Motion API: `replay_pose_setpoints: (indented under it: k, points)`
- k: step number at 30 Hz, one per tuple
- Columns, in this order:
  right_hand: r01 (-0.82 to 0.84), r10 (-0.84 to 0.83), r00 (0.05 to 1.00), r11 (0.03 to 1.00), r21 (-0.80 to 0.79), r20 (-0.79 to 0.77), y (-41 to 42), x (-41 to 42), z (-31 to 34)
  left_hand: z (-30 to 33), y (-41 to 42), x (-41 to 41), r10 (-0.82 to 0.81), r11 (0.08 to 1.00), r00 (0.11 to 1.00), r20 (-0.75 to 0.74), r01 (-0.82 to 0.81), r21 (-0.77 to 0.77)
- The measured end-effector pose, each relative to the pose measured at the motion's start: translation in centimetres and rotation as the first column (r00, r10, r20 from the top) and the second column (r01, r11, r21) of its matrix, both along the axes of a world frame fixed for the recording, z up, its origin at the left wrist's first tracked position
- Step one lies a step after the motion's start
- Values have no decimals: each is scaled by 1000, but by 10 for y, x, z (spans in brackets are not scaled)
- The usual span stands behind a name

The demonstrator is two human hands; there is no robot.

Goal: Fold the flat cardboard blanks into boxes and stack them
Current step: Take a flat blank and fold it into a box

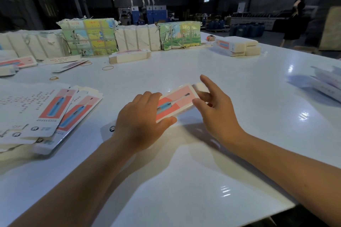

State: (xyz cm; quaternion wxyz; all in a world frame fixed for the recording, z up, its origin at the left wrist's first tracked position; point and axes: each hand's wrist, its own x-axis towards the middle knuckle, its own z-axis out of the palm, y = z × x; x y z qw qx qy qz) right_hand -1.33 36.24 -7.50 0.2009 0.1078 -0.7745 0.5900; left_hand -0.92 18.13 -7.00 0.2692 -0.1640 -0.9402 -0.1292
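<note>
Nearest, two bare forearms over a white table (184, 180). At far left, a loose fan of flat blanks (55, 114), printed pink and blue, unfolded and overlapping near the table edge. Centre, left hand (140, 125) curled round the near end of a box (177, 103), fingers over the top face, thumb under the near edge. Beside it, right hand (217, 110) spread wide at the box's far end, fingertips touching or nearly touching a pale end flap; contact hard to judge through blur. Box apparently formed, far end likely not yet tucked shut. Farther back, a banded pack of blanks (129, 56), then wrapped bundles (129, 37) in a row. Back right, a small stack of finished boxes (238, 46). By this showing, early going: few boxes stacked, many blanks left.
</note>
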Motion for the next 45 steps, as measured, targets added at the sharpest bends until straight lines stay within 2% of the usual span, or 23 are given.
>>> replay_pose_setpoints:
  k: [5, 8, 10, 11, 12, 13, 14, 16, 17, 19, 23, 25, 27, 31, 36, 40, 42, 45]
  points:
    - [17, -13, 999, 993, 114, -35, 0, -1, -1, 1, 2, 1, 9, 1000, 1000, 5, -9, 2]
    - [116, -105, 986, 990, 82, -129, 6, -3, 5, 0, 1, 2, 23, 999, 1000, 1, -23, 37]
    - [169, -169, 982, 986, -9, -81, 11, -8, 8, 1, 0, 2, 30, 997, 1000, 1, -30, 70]
    - [115, -111, 993, 982, -148, 37, 12, -11, 10, 2, 0, 2, 27, 996, 1000, 9, -28, 81]
    - [22, 41, 985, 934, -357, 169, 13, -13, 12, 1, 0, 2, 21, 996, 1000, 18, -22, 87]
    - [-69, 246, 936, 830, -554, 252, 14, -15, 11, 1, 1, 2, 11, 996, 1000, 24, -13, 88]
    - [-147, 421, 869, 720, -678, 259, 14, -16, 13, 1, 1, 3, 3, 997, 1000, 27, -5, 81]
    - [-284, 568, 803, 630, -723, 180, 13, -16, 14, 0, 2, 3, -9, 999, 999, 32, 7, 47]
    - [-326, 570, 809, 635, -700, 140, 12, -16, 15, 0, 2, 4, -10, 1000, 999, 36, 9, 27]
    - [-333, 491, 865, 717, -612, 105, 9, -16, 15, 1, 2, 5, -11, 1000, 999, 41, 11, -8]
    - [-192, 210, 977, 937, -293, 33, 10, -13, 9, 2, 8, 12, -63, 996, 998, -28, 61, -59]
    - [-129, 129, 992, 977, -172, -11, 10, -9, 9, 4, 11, 15, -51, 996, 998, -32, 49, -75]
    - [-142, 145, 989, 973, -183, 2, 12, -8, 12, 3, 11, 15, -48, 998, 999, -7, 48, -41]
    - [-327, 366, 929, 878, -349, 52, 9, -5, 14, 6, 17, 14, -89, 993, 996, 3, 89, 72]
    - [-435, 477, 873, 855, -282, 99, -3, 0, 10, 15, 23, 5, -104, 990, 995, -6, 104, 93]
    - [-479, 534, 839, 818, -318, 110, -8, 4, 11, 17, 21, 2, -101, 990, 995, 18, 99, 101]
    - [-423, 449, 889, 881, -212, 94, -10, 8, 12, 18, 23, 4, -82, 993, 996, 25, 80, 83]
    - [-229, 233, 972, 965, 127, -23, -15, 14, 10, 17, 27, 6, -69, 997, 998, -14, 69, 42]
